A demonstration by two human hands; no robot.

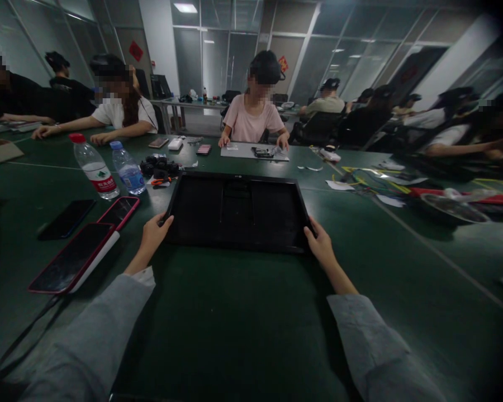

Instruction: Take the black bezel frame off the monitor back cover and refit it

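A black monitor casing (201, 218), wide and rectangular with a raised rim, lies in front of me on the dark green table. Its recessed middle is dark, with faint vertical lines and a box-like shape near the far edge. My left hand (154, 234) grips the left side, thumb over the rim and fingers mostly hidden beneath. On the opposite side, my right hand (319, 241) holds the right rim the same way. Whether the casing rests fully on the table or is slightly lifted, I cannot tell.
To the left are several phones, including a red-cased one (75, 257), a red-capped bottle (95, 170) and a blue-capped bottle (128, 170). Black parts with orange-handled pliers (161, 182) lie beyond. A person (255, 111) sits opposite. Cables (371, 181) and a bowl (455, 206) are at right.
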